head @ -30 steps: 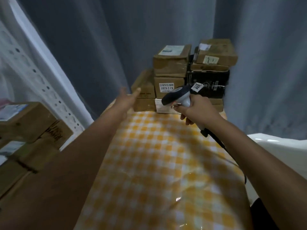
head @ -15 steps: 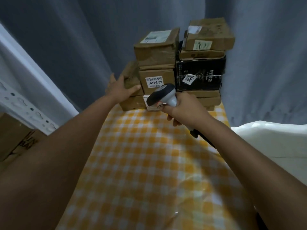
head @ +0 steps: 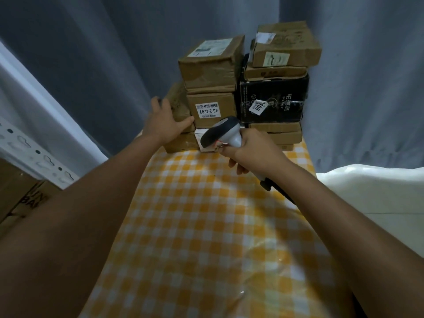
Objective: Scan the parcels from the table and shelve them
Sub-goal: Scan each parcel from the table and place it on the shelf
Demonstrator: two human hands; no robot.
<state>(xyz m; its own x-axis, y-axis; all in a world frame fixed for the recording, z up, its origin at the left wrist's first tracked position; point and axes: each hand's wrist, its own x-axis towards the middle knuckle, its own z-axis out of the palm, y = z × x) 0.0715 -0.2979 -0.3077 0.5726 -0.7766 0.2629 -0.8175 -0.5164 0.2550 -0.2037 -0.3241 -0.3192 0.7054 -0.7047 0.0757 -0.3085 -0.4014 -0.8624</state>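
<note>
my left hand (head: 163, 123) grips the small brown parcel (head: 180, 106) mid-frame on the counter (head: 206, 226) – steadying it – while my right hand (head: 254, 150) fingers wrap the scanner (head: 223, 131), aimed at its label.

At ten o'clock our left hand (head: 164, 123) covers a brown parcel (head: 177, 104); its label, perhaps, sits underneath.

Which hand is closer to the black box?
Right. The right hand, holding the scanner, is just below the black box. The left hand grips a brown parcel further left.
</note>
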